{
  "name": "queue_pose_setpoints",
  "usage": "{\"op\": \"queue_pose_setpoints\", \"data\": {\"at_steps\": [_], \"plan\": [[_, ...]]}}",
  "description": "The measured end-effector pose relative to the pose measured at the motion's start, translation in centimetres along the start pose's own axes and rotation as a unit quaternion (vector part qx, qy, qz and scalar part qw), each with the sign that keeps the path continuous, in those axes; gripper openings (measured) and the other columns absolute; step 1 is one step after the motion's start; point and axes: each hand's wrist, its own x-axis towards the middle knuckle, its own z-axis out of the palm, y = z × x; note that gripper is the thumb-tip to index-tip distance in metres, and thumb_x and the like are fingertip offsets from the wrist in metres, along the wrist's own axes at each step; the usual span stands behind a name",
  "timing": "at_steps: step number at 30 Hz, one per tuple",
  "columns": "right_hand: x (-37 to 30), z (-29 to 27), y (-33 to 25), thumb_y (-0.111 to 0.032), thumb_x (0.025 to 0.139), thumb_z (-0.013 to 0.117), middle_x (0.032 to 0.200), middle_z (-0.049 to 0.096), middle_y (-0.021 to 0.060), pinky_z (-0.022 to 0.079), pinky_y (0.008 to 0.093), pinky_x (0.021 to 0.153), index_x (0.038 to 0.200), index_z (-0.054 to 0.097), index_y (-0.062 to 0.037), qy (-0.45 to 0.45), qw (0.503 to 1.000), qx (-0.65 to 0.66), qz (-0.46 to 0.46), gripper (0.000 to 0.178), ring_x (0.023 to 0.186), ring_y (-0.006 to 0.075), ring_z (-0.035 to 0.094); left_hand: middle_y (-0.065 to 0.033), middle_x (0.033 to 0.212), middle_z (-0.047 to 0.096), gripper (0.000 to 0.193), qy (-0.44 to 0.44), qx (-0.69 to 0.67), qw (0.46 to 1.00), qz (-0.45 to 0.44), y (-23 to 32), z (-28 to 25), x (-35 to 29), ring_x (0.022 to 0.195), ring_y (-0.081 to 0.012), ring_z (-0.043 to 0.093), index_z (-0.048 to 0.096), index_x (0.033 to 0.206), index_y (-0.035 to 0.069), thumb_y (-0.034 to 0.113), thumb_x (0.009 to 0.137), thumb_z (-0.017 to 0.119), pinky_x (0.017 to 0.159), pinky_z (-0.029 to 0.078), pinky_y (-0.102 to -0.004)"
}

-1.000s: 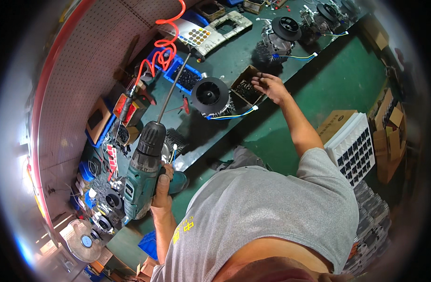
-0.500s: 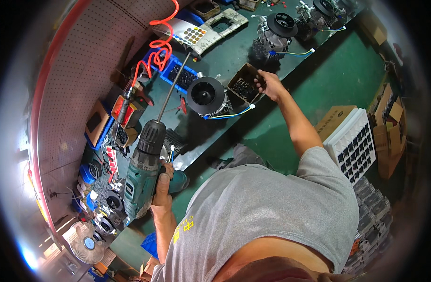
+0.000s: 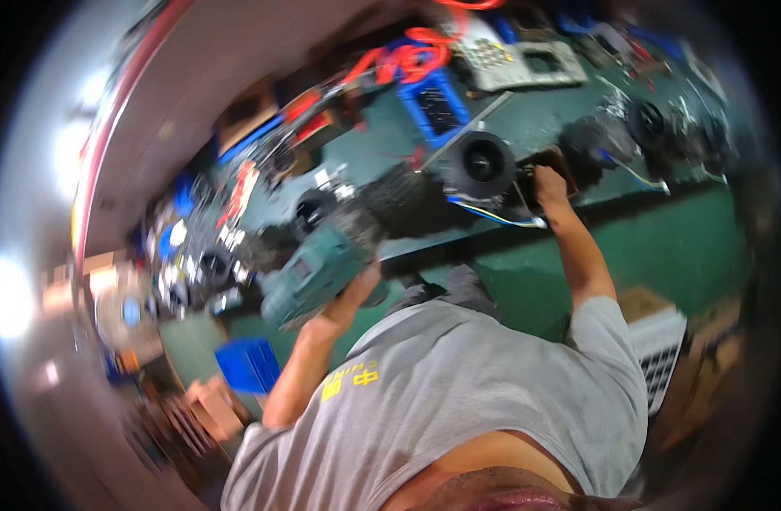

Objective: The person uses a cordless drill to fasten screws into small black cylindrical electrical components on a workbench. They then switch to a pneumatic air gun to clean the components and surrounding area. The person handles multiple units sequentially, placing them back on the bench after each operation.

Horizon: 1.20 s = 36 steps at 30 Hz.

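My left hand (image 3: 350, 300) is wrapped round the handle of a teal power drill (image 3: 310, 274). The drill's long thin bit (image 3: 469, 129) slants up and right over the bench, passing behind a motor unit with a round black fan wheel (image 3: 482, 165). Over a small dark open box (image 3: 568, 163) of small dark parts, my right hand (image 3: 550, 185) is closed, knuckles up. Its fingertips are hidden, so what it grips cannot be made out. The box stands just right of the fan unit, whose blue and yellow wires (image 3: 497, 216) hang toward the bench's front edge.
Further fan units (image 3: 646, 123) stand to the right and another (image 3: 314, 211) to the left. A blue tray (image 3: 435, 109) of dark parts lies behind, near a red coiled hose (image 3: 416, 61) and a pale panel (image 3: 535, 68). A blue bin (image 3: 247, 364) sits low at left.
The view has swung, shifting the bench right and blurring it. My right hand has gone from the box's far-right rim to over its opening, fingers now curled. The left hand still holds the drill.
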Motion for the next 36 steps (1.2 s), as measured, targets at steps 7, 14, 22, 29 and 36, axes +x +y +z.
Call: {"op": "queue_pose_setpoints", "data": {"at_steps": [7, 14, 22, 29, 36], "plan": [[-2.4, -1.9, -0.3, -0.026, 0.095, 0.063, 0.099, 0.073, 0.0190, 0.053, 0.0468, 0.085, 0.104, 0.070, -0.0046, 0.163, 0.969, 0.182, 0.032, 0.024, 0.094, 0.0418, 0.069, -0.0081, 0.094, 0.070, 0.022, 0.028, 0.126, 0.979, 0.156, 0.8, -1.5, -1.3, 0.081, -0.0265, 0.066, 0.070, 0.106, 0.012, 0.023, 0.088, 0.075, 0.071, 0.054, -0.0379], [-16.0, -1.9, -3.3, -0.022, 0.096, 0.056, 0.067, 0.048, -0.0023, 0.031, 0.0237, 0.047, 0.083, 0.057, -0.0097, 0.162, 0.589, 0.761, 0.217, 0.018, 0.054, 0.0074, 0.041, -0.0111, 0.086, 0.069, 0.017, 0.105, 0.074, 0.971, 0.203, -0.7, -7.1, -8.7, 0.071, -0.0275, 0.065, 0.069, 0.100, 0.008, 0.013, 0.085, 0.077, 0.066, 0.053, -0.0372], [-28.5, 5.7, -20.7, -0.012, 0.097, 0.064, 0.091, 0.061, 0.0027, 0.043, 0.0248, 0.062, 0.111, 0.062, -0.0077, -0.090, 0.598, 0.791, 0.087, 0.014, 0.076, 0.0107, 0.053, -0.0058, 0.094, 0.070, 0.023, 0.148, 0.029, 0.984, 0.096, -6.2, -16.6, -23.0, 0.081, -0.0198, 0.065, 0.069, 0.108, 0.012, 0.027, 0.092, 0.074, 0.077, 0.055, -0.0343], [-33.5, 1.7, -47.7, -0.010, 0.096, 0.063, 0.090, 0.060, 0.0041, 0.045, 0.0237, 0.061, 0.120, 0.058, -0.0026, -0.338, 0.580, 0.735, -0.090, 0.026, 0.073, 0.0103, 0.055, 0.0015, 0.096, 0.064, 0.026, 0.248, -0.031, 0.967, -0.058, -10.2, -25.5, -40.6, 0.089, -0.0107, 0.059, 0.066, 0.111, 0.010, 0.023, 0.092, 0.077, 0.080, 0.052, -0.0300], [-38.1, 0.1, -66.8, -0.005, 0.091, 0.067, 0.093, 0.065, 0.0059, 0.052, 0.0229, 0.066, 0.119, 0.061, 0.0012, -0.493, 0.488, 0.711, -0.115, 0.030, 0.076, 0.0107, 0.060, -0.0018, 0.106, 0.068, 0.032, 0.427, -0.042, 0.901, -0.065, -15.0, -30.4, -53.0, 0.097, -0.0148, 0.064, 0.067, 0.117, 0.008, 0.014, 0.089, 0.079, 0.085, 0.052, -0.0309]]}}
